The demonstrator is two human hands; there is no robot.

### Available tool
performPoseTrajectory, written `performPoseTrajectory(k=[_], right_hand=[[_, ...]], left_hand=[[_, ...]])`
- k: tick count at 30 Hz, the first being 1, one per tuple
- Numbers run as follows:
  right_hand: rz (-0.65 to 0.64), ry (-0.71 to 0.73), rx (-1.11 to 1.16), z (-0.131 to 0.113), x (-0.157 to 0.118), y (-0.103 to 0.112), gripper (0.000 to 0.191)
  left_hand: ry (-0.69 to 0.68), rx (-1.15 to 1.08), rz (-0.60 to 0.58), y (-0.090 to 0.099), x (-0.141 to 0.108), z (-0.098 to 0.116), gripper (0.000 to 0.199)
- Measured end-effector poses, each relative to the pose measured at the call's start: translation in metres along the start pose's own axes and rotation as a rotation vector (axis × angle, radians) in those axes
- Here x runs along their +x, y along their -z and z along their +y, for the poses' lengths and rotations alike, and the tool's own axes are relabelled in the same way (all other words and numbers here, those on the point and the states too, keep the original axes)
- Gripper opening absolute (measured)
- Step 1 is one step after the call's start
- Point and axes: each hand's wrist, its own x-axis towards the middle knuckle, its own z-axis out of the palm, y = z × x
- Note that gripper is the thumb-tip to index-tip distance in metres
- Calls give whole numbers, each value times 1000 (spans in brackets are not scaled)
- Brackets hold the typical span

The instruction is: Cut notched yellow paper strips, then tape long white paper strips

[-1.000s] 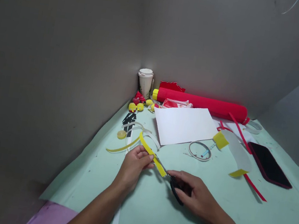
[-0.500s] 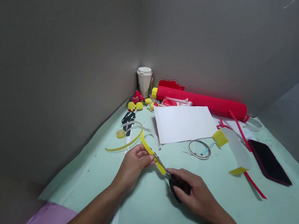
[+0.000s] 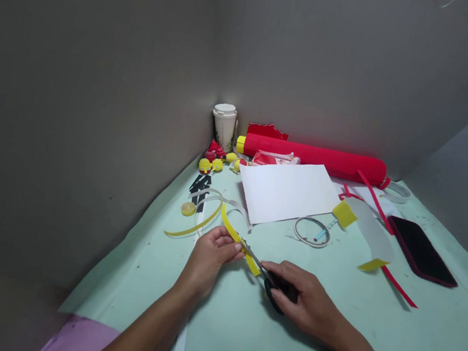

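Observation:
Pinched in my left hand is a narrow yellow corrugated paper strip, whose far end curls up and away. Its near end sticks out past my fingertips toward the right. My right hand is closed round the black handles of a pair of scissors. The scissor blades lie along the near part of the strip, their tips close to my left thumb. Left of my left hand, a smooth yellow paper strip and thin white strips curve over the table.
A white sheet lies ahead, with a ring of tape in front. Behind are a red corrugated roll and a white cup. A phone and red strips lie right. Black strips and a small yellow tape roll lie left.
Both hands keep nearly the same place, with the scissors still along the yellow strip. The whole view has shifted very slightly.

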Motion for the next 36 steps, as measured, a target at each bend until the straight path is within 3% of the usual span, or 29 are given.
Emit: performPoseTrajectory(k=[36], right_hand=[[23,77,-54,1,-2,1,42]], left_hand=[[11,-70,-8,-2,-1,4,31]])
